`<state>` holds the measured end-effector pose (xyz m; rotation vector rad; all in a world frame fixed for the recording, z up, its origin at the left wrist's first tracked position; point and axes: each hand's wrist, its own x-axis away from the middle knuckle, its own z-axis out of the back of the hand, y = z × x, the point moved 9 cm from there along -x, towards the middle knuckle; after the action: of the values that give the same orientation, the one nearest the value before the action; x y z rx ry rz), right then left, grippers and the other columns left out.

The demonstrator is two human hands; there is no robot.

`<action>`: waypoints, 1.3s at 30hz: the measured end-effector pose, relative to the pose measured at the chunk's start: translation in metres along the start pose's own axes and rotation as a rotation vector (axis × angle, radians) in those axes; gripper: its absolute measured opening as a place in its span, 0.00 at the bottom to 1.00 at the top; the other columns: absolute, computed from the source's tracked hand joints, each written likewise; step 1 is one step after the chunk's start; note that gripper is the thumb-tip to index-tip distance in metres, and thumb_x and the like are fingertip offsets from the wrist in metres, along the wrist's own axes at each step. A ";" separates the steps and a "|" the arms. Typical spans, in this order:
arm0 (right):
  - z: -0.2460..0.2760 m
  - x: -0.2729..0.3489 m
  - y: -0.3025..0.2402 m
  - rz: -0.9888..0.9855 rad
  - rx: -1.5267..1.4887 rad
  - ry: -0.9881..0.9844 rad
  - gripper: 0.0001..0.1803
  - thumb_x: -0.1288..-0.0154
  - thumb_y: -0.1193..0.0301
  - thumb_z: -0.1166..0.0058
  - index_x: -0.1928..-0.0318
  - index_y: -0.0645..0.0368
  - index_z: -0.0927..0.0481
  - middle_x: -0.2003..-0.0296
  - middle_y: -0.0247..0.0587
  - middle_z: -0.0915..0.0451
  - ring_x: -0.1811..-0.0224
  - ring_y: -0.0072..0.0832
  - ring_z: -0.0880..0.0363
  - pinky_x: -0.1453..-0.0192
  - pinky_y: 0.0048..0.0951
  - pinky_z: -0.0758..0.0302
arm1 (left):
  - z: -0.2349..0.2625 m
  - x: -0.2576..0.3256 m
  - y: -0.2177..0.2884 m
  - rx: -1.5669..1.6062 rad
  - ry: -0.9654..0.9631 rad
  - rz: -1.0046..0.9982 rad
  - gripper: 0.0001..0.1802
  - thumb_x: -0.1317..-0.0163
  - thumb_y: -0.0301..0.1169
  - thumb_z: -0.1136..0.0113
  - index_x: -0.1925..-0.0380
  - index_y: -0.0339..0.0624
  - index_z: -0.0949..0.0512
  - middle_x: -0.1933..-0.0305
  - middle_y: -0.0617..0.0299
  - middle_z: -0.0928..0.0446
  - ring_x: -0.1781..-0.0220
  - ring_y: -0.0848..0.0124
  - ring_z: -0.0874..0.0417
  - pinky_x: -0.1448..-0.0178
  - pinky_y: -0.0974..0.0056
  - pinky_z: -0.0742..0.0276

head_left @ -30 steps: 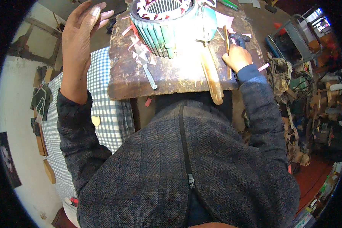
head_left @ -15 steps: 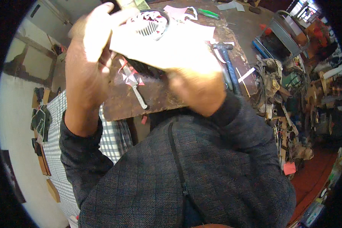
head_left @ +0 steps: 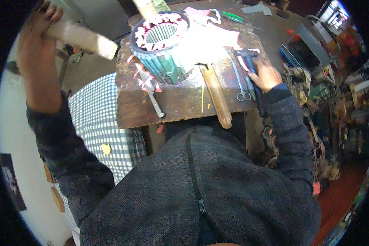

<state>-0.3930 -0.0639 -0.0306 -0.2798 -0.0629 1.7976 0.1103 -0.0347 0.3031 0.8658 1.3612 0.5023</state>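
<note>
1. The left hand (head_left: pixel 40 45) is curled round a pale bar (head_left: pixel 86 39), out beyond the worktop's (head_left: pixel 136 111) left edge.
2. The right hand (head_left: pixel 268 77) lies over a hammer (head_left: pixel 247 53) by the right edge (gripping or not, I can't tell).
3. A finned motor stator (head_left: pixel 163 67) stands near the far left corner.

No text, label, brand, number or sign is showing legibly on any surface in the head view.
</note>
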 end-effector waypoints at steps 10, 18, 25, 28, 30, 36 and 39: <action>-0.082 -0.011 0.064 -0.051 -0.015 -0.159 0.27 0.42 0.63 0.35 0.47 0.67 0.21 0.61 0.64 0.15 0.55 0.58 0.15 0.47 0.51 0.20 | -0.059 -0.033 -0.041 -0.204 0.414 -0.216 0.20 0.24 0.49 0.41 0.57 0.41 0.23 0.73 0.63 0.26 0.76 0.70 0.22 0.71 0.61 0.20; -0.059 -0.027 0.090 -0.313 -0.678 -0.282 0.23 0.41 0.73 0.38 0.45 0.69 0.22 0.71 0.42 0.19 0.79 0.27 0.21 0.78 0.34 0.23 | -0.035 -0.033 -0.098 -0.042 0.568 -0.141 0.20 0.19 0.48 0.53 0.62 0.43 0.26 0.73 0.62 0.26 0.77 0.69 0.22 0.73 0.63 0.21; 0.079 -0.035 -0.010 -0.108 -1.000 0.013 0.19 0.30 0.70 0.41 0.41 0.63 0.25 0.73 0.32 0.23 0.79 0.20 0.25 0.76 0.27 0.28 | -0.044 -0.035 -0.139 -0.109 0.636 -0.244 0.15 0.25 0.40 0.39 0.71 0.47 0.27 0.79 0.66 0.29 0.82 0.72 0.26 0.79 0.64 0.26; 0.136 -0.049 -0.062 0.279 -0.654 0.167 0.15 0.32 0.69 0.38 0.47 0.58 0.21 0.73 0.40 0.21 0.76 0.30 0.20 0.70 0.33 0.25 | -0.025 -0.022 -0.151 0.030 0.734 -0.235 0.19 0.26 0.40 0.38 0.75 0.49 0.30 0.81 0.68 0.32 0.84 0.73 0.30 0.80 0.65 0.31; 0.155 -0.064 -0.092 0.541 -0.351 0.329 0.13 0.35 0.69 0.35 0.52 0.57 0.19 0.72 0.45 0.20 0.73 0.37 0.18 0.66 0.36 0.24 | -0.015 -0.015 -0.159 0.062 0.800 -0.203 0.20 0.25 0.41 0.38 0.77 0.50 0.32 0.82 0.69 0.34 0.85 0.73 0.33 0.80 0.65 0.33; 0.147 -0.118 -0.182 1.120 0.056 0.366 0.16 0.48 0.64 0.31 0.61 0.51 0.22 0.69 0.41 0.19 0.65 0.48 0.16 0.63 0.43 0.20 | -0.018 -0.017 -0.157 0.016 0.800 -0.236 0.21 0.25 0.41 0.38 0.77 0.50 0.32 0.82 0.68 0.34 0.85 0.74 0.33 0.81 0.66 0.33; 0.133 -0.160 -0.234 1.176 0.227 0.275 0.13 0.44 0.68 0.32 0.61 0.56 0.22 0.71 0.46 0.22 0.68 0.53 0.21 0.63 0.46 0.22 | -0.022 -0.023 -0.161 0.066 0.752 -0.206 0.20 0.24 0.40 0.39 0.76 0.49 0.32 0.82 0.68 0.34 0.84 0.74 0.32 0.81 0.66 0.33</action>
<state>-0.1657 -0.1466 0.1676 -0.4454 0.6166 2.8672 0.0582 -0.1444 0.1928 0.5897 2.1372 0.6568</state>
